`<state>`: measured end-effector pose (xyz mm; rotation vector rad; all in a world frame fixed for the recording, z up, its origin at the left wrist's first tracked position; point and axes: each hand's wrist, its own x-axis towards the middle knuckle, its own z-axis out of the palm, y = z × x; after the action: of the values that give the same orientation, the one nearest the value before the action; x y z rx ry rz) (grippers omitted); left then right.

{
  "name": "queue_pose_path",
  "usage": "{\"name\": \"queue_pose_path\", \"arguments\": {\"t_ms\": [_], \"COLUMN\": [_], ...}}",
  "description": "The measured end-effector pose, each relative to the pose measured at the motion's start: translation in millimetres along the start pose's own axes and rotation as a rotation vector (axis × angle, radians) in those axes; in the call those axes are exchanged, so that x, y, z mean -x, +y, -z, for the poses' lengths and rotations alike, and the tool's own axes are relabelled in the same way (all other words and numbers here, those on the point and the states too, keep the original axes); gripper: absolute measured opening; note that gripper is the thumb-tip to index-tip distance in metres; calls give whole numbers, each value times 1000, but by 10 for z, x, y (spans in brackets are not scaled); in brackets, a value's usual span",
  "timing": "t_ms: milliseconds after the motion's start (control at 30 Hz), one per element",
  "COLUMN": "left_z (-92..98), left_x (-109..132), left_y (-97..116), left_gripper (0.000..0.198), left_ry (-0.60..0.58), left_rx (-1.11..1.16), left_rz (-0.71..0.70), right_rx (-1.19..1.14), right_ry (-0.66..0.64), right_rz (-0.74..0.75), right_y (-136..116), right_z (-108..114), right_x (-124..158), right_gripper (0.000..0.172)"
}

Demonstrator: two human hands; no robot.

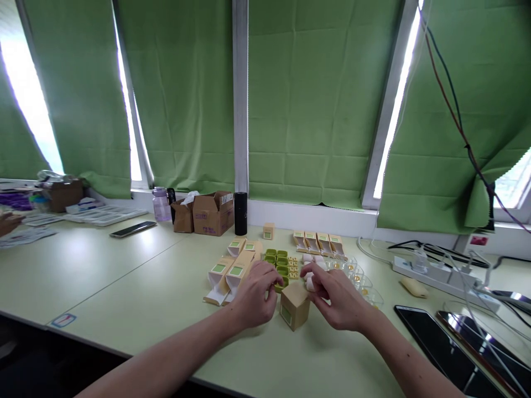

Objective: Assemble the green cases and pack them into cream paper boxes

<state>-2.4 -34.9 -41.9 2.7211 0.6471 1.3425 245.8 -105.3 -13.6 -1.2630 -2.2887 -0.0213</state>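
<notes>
Two bare hands flank a small tan carton with a green label, upright near the front edge of the tabletop. The left hand has curled fingers near green cups; whether they grip anything cannot be told. The right hand has thumb and forefinger apart near pale pieces; any grip is unclear. Open cartons lie left of the cups; four more cartons lie nearer the back edge.
</notes>
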Motion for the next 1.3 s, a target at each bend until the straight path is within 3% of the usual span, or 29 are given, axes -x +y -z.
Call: {"name": "queue_pose_path", "arguments": {"t_ms": [200, 400, 567, 700, 967, 1200, 1300], "left_z": [-6, 14, 8, 45, 137, 206, 282], "left_x": [2, -17, -18, -37, -207, -498, -738], "left_y": [15, 30, 21, 101, 248, 272, 155], "left_gripper": [21, 17, 14, 18, 63, 48, 54], "left_ry": [-42, 34, -1, -96, -380, -540, -569], "left_rx": [-6, 17, -1, 38, 31, 2, 20], "left_rz": [-9, -37, -4, -4, -25, -109, -47], "right_rx": [70, 331, 387, 397, 389, 388, 396], "right_ry": [-42, 10, -24, -79, -82, -78, -62], "right_rz": [-4, -216, -291, -335, -368, -374, -383], "right_y": [-22, 42, 53, 10, 4, 11, 18], "right_z": [-40, -112, -128, -129, -153, -175, -179], "right_x": [-3, -56, -74, -96, -105, -108, -107], "right_gripper": [48, 30, 26, 28, 31, 31, 34]}}
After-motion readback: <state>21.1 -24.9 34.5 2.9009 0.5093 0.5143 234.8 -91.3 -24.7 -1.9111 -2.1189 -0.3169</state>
